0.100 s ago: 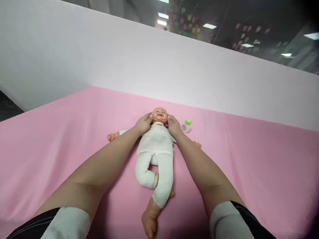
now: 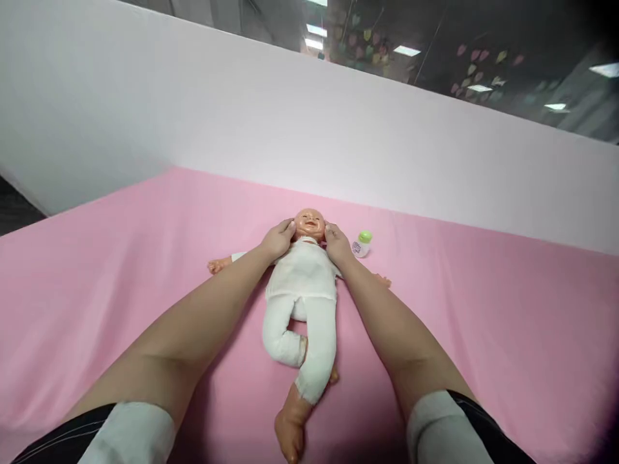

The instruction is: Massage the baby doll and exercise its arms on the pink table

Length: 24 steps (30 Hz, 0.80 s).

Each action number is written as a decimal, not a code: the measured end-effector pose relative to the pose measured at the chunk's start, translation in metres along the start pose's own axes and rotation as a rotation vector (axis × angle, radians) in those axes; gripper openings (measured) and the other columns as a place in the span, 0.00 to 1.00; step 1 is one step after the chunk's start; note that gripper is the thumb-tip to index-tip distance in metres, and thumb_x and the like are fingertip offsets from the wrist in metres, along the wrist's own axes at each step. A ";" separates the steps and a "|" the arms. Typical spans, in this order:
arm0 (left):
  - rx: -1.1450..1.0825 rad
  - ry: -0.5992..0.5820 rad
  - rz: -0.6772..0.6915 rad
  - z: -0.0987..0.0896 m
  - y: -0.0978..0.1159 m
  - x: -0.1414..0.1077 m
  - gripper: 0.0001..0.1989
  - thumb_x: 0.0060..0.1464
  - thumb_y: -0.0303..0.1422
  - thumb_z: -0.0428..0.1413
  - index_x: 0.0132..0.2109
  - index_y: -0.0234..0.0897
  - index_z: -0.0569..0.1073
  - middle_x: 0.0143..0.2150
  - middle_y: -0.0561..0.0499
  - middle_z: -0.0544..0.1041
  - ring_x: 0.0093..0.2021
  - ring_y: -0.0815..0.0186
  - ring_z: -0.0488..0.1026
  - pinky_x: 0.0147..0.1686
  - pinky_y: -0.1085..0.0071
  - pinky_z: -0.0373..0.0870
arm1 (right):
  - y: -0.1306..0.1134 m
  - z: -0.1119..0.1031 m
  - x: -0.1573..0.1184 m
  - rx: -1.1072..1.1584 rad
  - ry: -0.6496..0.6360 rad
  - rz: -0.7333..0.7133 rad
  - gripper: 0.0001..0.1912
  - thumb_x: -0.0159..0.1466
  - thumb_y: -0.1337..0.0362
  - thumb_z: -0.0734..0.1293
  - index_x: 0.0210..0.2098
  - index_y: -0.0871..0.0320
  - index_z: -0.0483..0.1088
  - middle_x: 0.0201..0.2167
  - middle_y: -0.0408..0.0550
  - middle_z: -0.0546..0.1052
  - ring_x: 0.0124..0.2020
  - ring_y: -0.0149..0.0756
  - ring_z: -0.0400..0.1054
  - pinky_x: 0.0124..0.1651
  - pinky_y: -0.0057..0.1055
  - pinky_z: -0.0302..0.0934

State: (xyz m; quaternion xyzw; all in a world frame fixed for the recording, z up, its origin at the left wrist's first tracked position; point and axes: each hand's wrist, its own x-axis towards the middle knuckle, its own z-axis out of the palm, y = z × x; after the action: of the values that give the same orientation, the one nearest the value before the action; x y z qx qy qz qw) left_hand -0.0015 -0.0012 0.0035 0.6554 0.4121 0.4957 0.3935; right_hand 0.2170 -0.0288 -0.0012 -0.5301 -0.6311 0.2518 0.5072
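Note:
A baby doll (image 2: 302,274) in white clothes lies on its back on a pink sheet (image 2: 159,232), its head toward the far wall. Its arms are spread to the sides, one leg is bent, and the other reaches toward me. My left hand (image 2: 279,239) is closed against the left side of the doll's head, and my right hand (image 2: 338,243) is closed against the right side. Both thumbs rest beside its cheeks. The other fingertips are partly hidden at the sides of the head. My forearms pass over parts of the doll's arms.
A small clear bottle (image 2: 362,245) with a green cap stands just right of my right hand. Beyond the pink sheet rises a white wall (image 2: 290,122), with dark glass (image 2: 435,58) above it reflecting ceiling lights and coloured heart shapes.

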 end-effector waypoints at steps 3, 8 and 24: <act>0.142 -0.042 -0.003 -0.004 0.009 -0.003 0.38 0.65 0.62 0.52 0.67 0.38 0.75 0.62 0.40 0.81 0.60 0.49 0.78 0.62 0.55 0.72 | -0.010 -0.001 -0.004 0.042 0.009 0.040 0.28 0.76 0.41 0.63 0.65 0.52 0.71 0.62 0.50 0.79 0.61 0.42 0.75 0.68 0.46 0.68; 0.382 -0.101 0.018 -0.007 0.030 -0.013 0.41 0.58 0.61 0.62 0.67 0.38 0.73 0.60 0.40 0.81 0.54 0.47 0.80 0.53 0.56 0.75 | -0.033 -0.005 -0.016 -0.027 -0.029 0.049 0.41 0.62 0.42 0.79 0.68 0.54 0.68 0.63 0.53 0.78 0.59 0.45 0.77 0.64 0.41 0.72; 0.328 -0.078 -0.014 -0.007 0.025 -0.011 0.34 0.66 0.58 0.54 0.67 0.39 0.73 0.63 0.41 0.80 0.60 0.47 0.78 0.59 0.55 0.73 | -0.021 -0.002 -0.010 -0.027 -0.014 0.015 0.32 0.70 0.49 0.73 0.69 0.54 0.69 0.65 0.51 0.77 0.63 0.44 0.74 0.70 0.42 0.66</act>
State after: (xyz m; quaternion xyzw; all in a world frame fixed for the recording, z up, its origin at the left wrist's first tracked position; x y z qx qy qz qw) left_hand -0.0064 -0.0192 0.0241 0.7268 0.4763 0.3933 0.3003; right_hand 0.2097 -0.0449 0.0138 -0.5399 -0.6339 0.2506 0.4938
